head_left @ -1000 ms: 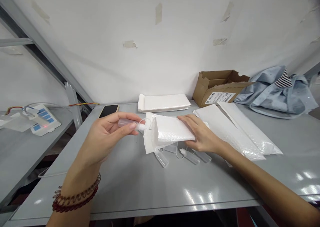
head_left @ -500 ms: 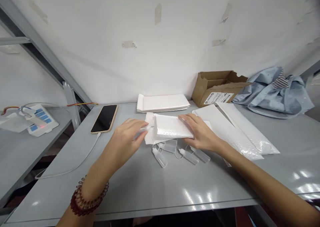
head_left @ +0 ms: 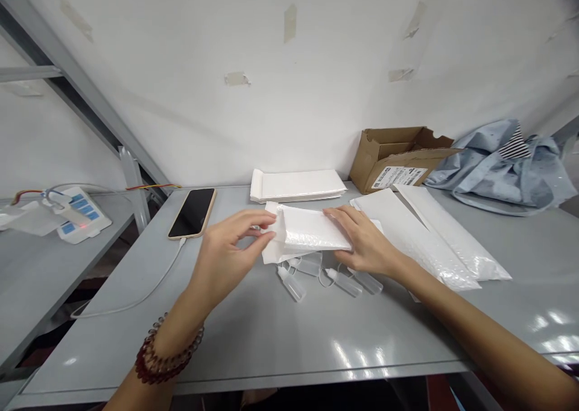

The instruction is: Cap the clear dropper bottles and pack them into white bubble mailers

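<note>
A small white bubble mailer point(head_left: 314, 229) lies with its mouth and flap toward the left. My right hand point(head_left: 362, 239) grips its right end, thumb at the near side and fingers across the top. At the mouth, my left hand point(head_left: 237, 239) has thumb and forefinger apart, with nothing visible between them. What is inside the mailer is hidden. Just in front of it lie several small clear plastic squeeze bottles with white tips, among them one squeeze bottle point(head_left: 292, 283) below the flap and another squeeze bottle point(head_left: 346, 283) farther right. Some are partly covered by the mailer and my right hand.
Behind is a stack of white mailers point(head_left: 298, 185). Larger bubble mailers point(head_left: 416, 236) lie at right, before an open cardboard box point(head_left: 398, 161) and light-blue cloth point(head_left: 493, 164). A phone point(head_left: 192, 213) on a cable and a power strip point(head_left: 84, 212) are at left.
The clear bottle my left fingers held at the mailer's mouth has gone from view, and those fingers have parted. My right hand keeps its grip. The view has shifted slightly.
</note>
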Tool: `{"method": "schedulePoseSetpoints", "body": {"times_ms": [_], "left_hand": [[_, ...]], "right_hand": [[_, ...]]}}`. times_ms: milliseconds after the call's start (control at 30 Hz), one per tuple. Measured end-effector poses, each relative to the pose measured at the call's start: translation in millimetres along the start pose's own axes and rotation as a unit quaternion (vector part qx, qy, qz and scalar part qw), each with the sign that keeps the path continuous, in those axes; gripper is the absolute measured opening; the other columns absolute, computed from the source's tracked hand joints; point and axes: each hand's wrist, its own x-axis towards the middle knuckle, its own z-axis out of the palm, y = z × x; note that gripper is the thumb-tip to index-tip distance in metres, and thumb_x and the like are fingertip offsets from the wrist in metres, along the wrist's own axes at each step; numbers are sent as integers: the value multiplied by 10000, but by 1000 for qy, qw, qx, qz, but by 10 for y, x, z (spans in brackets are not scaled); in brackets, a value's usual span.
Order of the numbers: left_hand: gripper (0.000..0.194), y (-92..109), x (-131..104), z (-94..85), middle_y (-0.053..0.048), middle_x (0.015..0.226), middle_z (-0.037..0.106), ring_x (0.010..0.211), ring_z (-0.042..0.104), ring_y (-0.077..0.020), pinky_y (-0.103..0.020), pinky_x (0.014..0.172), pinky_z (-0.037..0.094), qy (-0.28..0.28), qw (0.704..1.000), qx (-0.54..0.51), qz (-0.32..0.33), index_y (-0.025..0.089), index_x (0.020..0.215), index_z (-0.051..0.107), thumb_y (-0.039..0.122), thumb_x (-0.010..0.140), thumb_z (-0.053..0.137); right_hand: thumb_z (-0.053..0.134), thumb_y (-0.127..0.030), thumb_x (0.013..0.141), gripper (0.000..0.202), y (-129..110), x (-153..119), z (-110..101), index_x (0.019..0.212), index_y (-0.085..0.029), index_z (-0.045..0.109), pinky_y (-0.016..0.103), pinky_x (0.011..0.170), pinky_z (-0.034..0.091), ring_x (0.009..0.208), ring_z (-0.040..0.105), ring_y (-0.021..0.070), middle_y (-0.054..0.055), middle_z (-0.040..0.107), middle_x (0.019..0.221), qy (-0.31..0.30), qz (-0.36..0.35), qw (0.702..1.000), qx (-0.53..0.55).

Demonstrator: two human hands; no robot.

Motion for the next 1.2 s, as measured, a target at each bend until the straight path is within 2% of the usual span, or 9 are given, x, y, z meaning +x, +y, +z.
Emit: {"method": "schedulePoseSetpoints", "body": {"times_ms": [233,333,433,567,733,800,900,1067,1200], "left_hand": [[150,-52,-49,105,-21,740,724,657,664,-165,-269,591,509,-53,991,104,70,184,805,656,163,844,512],[111,11,-60,153,-20,712,718,613,679,-167,-269,555,543,-82,993,-14,-82,184,803,627,209,837,524],[87,87,-28,114,-35,814,730,725,705,-173,-319,682,601,-143,938,-205,-240,191,863,587,243,857,516],[144,112,17,0,-64,1000,720,939,680,-189,-394,917,538,-247,876,-340,-236,205,993,594,217,867,526],[315,38,32,-73,-77,949,702,841,670,-195,-272,644,574,18,961,-143,-235,178,996,610,332,740,709],[292,18,37,-63,-57,838,696,666,637,-154,-226,499,519,-28,962,-103,-252,173,934,641,363,725,718],[223,33,33,15,-6,552,611,420,515,-99,-187,337,381,-210,901,-210,-315,155,746,643,370,803,625],[227,156,-35,297,4,525,592,392,520,-89,-159,318,353,-127,840,-362,-383,133,717,571,333,823,592],[290,266,-113,413,0,534,582,430,569,-122,-181,346,391,-147,818,-426,-358,136,726,545,397,854,543]], "right_hand": [[562,-212,663,653,-35,5,6,1288,-166,379,468,845,404,1047,497,338,165,531,1186,4,-3,1000,-20],[561,-218,665,649,-50,7,13,1285,-169,377,456,833,408,1036,502,333,161,539,1180,6,-10,1000,-29],[559,-219,663,645,-64,6,12,1279,-153,380,444,829,409,1031,502,326,166,540,1174,16,-19,999,-38],[567,-235,667,665,-97,-2,-6,1292,-148,359,443,830,405,1019,501,326,169,534,1177,29,-35,998,-47],[559,-276,705,651,-113,-4,-78,1307,-156,343,459,836,398,1006,501,328,167,532,1169,33,-46,996,-63],[557,-281,703,653,-98,0,-121,1308,-150,349,469,841,400,1008,508,330,171,537,1171,35,-50,996,-64],[557,-275,704,653,-95,7,-164,1309,-122,365,515,888,388,1088,502,358,206,524,1232,53,-65,993,-89],[537,-283,843,500,-282,-13,-70,1277,-56,436,544,964,371,1261,448,356,261,488,1346,143,-152,961,-180],[523,-161,876,351,-470,-63,61,1190,-5,528,451,952,446,1170,569,285,219,649,1169,194,-223,937,-187]]}}
